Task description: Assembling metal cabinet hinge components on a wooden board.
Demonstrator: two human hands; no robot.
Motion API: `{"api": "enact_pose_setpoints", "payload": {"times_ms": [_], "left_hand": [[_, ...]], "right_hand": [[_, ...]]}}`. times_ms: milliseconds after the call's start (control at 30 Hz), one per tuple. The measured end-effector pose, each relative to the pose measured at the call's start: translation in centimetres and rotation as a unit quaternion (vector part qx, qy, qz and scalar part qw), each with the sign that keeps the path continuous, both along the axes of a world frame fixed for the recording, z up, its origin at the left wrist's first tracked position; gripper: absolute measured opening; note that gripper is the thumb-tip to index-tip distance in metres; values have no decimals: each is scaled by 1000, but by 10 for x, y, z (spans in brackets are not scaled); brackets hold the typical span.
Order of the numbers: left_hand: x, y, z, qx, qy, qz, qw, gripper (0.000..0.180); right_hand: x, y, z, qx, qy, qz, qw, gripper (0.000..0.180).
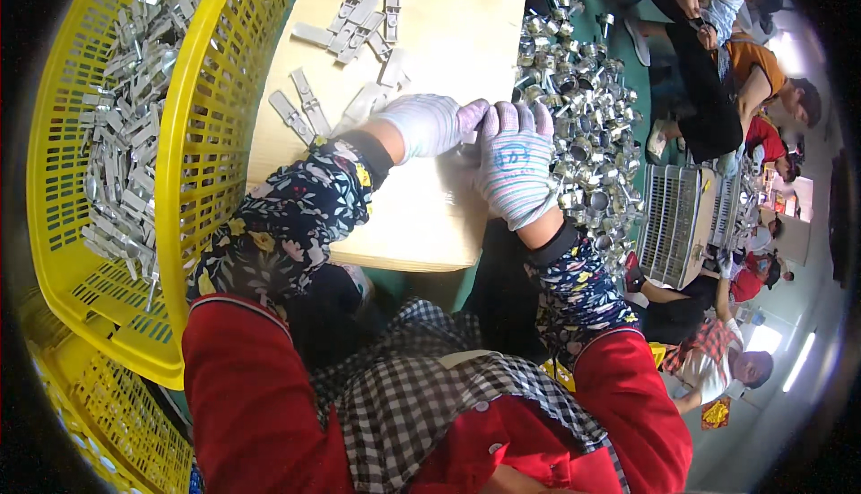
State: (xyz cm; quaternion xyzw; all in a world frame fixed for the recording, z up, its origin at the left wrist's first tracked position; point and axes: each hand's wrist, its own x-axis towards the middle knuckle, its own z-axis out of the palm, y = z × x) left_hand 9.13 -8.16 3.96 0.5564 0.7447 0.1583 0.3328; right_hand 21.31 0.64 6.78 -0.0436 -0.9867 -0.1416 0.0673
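Note:
My left hand and my right hand, both in striped knit gloves, meet over the right part of a pale wooden board. Their fingers are pinched together around a small greyish piece, mostly hidden between the fingertips, so its kind cannot be made out. Just left of my left hand lie a few flat grey lever-like parts, some near my wrist. Farther back on the board is a loose cluster of similar grey parts.
A yellow plastic basket full of grey metal parts stands at the left. Right of the board, many shiny metal ring-shaped pieces lie heaped on a green surface. Grey crates and several seated people are farther right.

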Motion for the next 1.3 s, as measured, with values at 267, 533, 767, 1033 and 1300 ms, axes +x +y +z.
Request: {"api": "enact_pose_setpoints", "payload": {"times_ms": [267,533,767,1033,1300], "left_hand": [[-7,4,-12,-1,-72,19,997,30],[-31,-19,26,-25,-119,311,943,65],[9,-12,-7,151,173,65,971,40],[-7,19,9,36,15,92,995,32],[-46,45,-10,-47,-145,179,972,45]], "right_hand": [[-3,5,4,-45,-37,7,998,55],[-20,6,22,-66,-111,-18,992,49],[-44,13,37,-92,-296,-106,945,69],[-65,25,50,-153,-340,-143,917,67],[-67,28,24,-56,-232,-130,962,47]]}}
